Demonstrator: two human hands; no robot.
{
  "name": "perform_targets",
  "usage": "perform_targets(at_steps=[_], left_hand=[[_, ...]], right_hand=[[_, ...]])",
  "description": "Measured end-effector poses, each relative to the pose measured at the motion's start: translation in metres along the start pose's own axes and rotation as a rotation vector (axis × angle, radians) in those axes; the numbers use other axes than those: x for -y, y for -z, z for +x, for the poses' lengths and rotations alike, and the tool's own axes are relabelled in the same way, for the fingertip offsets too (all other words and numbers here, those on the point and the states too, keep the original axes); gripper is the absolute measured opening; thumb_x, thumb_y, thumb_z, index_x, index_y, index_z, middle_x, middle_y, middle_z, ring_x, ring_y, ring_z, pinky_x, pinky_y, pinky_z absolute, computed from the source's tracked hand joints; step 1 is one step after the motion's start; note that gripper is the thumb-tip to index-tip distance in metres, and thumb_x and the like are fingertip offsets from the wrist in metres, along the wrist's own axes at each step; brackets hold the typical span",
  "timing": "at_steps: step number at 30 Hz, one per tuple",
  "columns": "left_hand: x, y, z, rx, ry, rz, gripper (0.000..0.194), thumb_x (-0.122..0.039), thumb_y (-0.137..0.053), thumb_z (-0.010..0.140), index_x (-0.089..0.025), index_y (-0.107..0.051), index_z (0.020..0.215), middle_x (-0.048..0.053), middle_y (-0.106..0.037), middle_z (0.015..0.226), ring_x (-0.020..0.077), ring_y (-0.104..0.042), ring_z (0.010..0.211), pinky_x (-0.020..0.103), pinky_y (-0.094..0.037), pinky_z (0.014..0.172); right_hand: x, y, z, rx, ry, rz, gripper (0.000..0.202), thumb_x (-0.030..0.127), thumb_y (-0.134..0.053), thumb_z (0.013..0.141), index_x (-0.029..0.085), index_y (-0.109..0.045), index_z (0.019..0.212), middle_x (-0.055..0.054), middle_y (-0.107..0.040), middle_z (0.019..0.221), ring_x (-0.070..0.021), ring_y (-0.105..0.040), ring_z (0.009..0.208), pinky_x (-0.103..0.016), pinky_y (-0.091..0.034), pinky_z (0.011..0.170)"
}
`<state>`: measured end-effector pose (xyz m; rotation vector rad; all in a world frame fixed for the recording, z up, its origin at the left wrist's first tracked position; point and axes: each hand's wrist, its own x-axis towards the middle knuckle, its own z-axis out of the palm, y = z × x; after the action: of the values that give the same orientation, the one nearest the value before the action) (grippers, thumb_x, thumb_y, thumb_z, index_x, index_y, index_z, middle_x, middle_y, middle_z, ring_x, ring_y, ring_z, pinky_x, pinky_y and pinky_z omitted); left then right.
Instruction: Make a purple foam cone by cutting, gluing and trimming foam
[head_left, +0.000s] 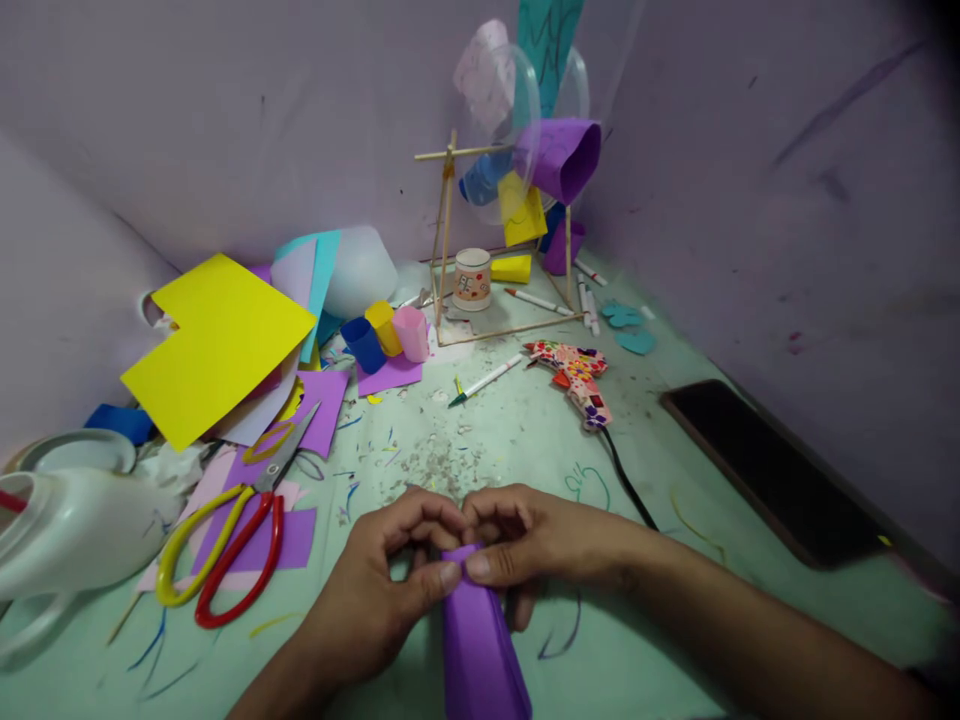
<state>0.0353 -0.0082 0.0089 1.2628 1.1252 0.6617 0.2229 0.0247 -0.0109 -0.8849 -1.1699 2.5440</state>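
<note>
A folded purple paper piece point(484, 650) stands out toward the bottom edge of the head view, its narrow upper end pinched between both hands. My left hand point(397, 580) has its thumb on the left side of that end, fingers curled behind. From the right, my right hand point(517, 550) presses its thumb on the same end, with the other fingers bent around it. The two hands nearly touch at the fingertips. Scissors point(262, 490) with one yellow and one red handle lie partly open to the left of my left hand.
Yellow paper point(217, 350) and purple sheets lie left, near a white jug point(90, 530). Behind are small paper cups point(364, 345), a stick frame point(446, 230) with coloured paper cups and a patterned mug point(472, 280). A floral glue gun point(574, 375) and a phone point(772, 470) lie right.
</note>
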Motion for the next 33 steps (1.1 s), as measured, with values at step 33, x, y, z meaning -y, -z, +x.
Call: perform_targets(at_steps=[33], left_hand=[[0.000, -0.011, 0.000, -0.272, 0.103, 0.353, 0.029, -0.034, -0.063, 0.068, -0.016, -0.054, 0.046, -0.005, -0.041, 0.043, 0.0075, -0.038, 0.044, 0.018, -0.031, 0.040]], right_hand=[[-0.004, -0.008, 0.002, -0.442, 0.463, -0.247, 0.036, 0.014, -0.071, 0.065, 0.019, -0.056, 0.097, 0.000, -0.067, 0.072, -0.0135, -0.062, 0.065, -0.025, -0.048, 0.061]])
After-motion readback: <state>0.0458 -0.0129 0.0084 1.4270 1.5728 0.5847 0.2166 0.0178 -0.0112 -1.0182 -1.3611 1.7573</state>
